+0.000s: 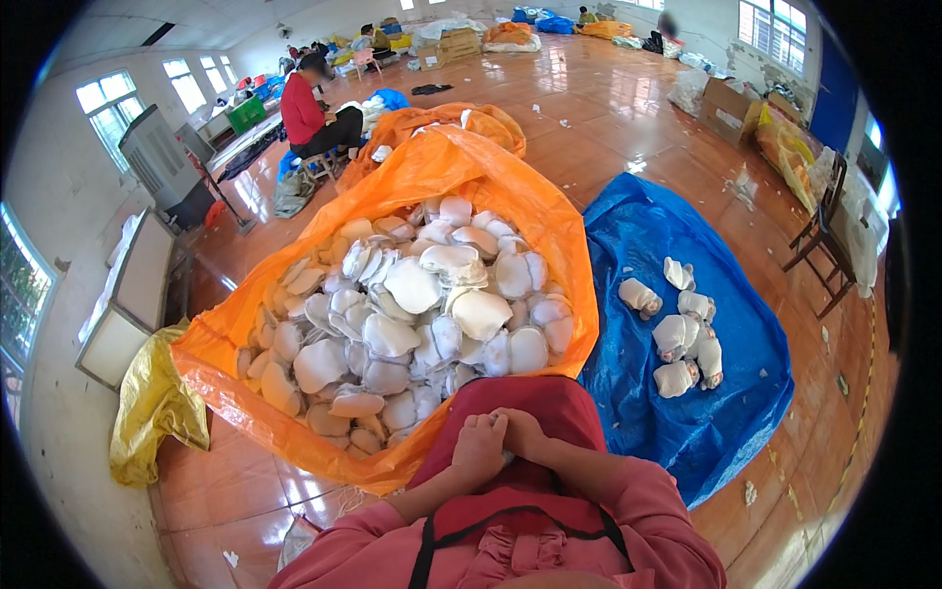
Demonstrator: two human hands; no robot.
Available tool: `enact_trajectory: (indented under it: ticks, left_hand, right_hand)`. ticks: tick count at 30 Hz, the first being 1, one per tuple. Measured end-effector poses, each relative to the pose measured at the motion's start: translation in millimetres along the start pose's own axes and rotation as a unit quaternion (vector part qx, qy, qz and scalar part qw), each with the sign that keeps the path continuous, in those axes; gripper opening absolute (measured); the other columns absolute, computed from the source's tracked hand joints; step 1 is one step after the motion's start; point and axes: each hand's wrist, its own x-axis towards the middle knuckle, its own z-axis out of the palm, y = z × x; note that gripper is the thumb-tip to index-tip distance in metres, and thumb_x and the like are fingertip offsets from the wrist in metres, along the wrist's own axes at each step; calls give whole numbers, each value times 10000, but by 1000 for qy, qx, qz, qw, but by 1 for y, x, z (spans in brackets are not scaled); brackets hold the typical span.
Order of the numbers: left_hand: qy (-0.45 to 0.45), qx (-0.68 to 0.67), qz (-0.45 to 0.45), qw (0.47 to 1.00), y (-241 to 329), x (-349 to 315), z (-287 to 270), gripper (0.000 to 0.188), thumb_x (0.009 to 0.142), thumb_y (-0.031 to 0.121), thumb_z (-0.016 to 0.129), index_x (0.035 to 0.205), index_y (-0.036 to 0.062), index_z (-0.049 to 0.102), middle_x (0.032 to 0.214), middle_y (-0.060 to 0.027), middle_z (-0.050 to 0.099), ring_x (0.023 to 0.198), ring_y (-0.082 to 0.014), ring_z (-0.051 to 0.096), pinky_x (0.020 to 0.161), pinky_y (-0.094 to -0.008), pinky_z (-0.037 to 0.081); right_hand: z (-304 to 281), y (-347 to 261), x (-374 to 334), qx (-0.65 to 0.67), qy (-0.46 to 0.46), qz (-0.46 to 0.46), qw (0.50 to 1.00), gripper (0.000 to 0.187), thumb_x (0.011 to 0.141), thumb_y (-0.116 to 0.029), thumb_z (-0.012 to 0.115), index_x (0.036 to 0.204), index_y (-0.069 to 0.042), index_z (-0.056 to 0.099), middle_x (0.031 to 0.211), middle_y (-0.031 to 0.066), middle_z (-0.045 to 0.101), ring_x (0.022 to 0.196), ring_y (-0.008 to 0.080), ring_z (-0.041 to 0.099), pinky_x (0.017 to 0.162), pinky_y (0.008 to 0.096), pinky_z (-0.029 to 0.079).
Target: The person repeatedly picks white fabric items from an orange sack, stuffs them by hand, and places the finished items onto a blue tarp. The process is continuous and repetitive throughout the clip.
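My left hand [478, 448] and my right hand [523, 433] rest together over the dark red apron [559, 404] on my lap. Both have their fingers curled in, touching each other. A sliver of something greyish shows between them, too hidden to name. Right in front of my knees lies a wide-open orange sack [510, 172] heaped with white, rounded, padded fabric pieces [412, 285]. To my right, a blue sheet or sack [638, 231] is spread on the floor, bearing several small rolled white bundles [675, 337].
A yellow sack [157, 412] lies left, beside a white cabinet [128, 314]. Ahead sits a person in red [304, 113] on a low stool. At the right stand a wooden chair [829, 236] and a cardboard box [726, 110]. Scraps dot the tiled floor [589, 118].
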Motion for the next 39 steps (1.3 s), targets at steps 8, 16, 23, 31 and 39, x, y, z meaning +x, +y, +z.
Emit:
enact_trajectory:
  ticks: [8,16,23,31,39]
  left_hand:
    - [149,-198,-22,969,-20,-1,-11,577,710,142,744,1218,9,505,1141,-191,571,1088,-367,549,958,-432,443]
    - [8,-335,54,941,-31,-2,-83,600,713,175,802,1238,20,555,1202,-138,542,1103,-294,555,974,-351,437]
    - [31,-271,143,952,-35,-5,-91,616,675,168,827,1220,45,569,1229,-123,520,1139,-304,524,974,-377,432]
    - [193,-141,244,940,-39,-2,-63,532,621,17,761,1091,59,515,1133,-115,574,995,-349,544,866,-432,464]
    - [240,-107,256,930,-46,-11,-53,493,629,-7,737,1057,43,498,1056,-140,562,889,-355,564,756,-414,481]
  right_hand:
    - [-46,-35,-7,151,171,121,966,285,675,-105,721,925,-36,603,862,124,595,802,256,585,725,363,473]
    - [-83,-78,-2,420,174,-12,891,308,688,114,653,870,-76,494,870,-12,454,825,110,465,755,250,403]
    - [-95,-90,5,382,173,-85,904,294,701,90,710,844,-85,521,884,-5,443,819,127,451,755,246,381]
    - [-69,-95,8,420,220,-28,880,327,636,147,607,856,-76,513,888,-2,441,837,125,457,755,238,379]
    - [-43,-100,10,418,264,-42,868,337,637,128,615,876,-75,492,893,5,443,834,134,463,758,246,386]
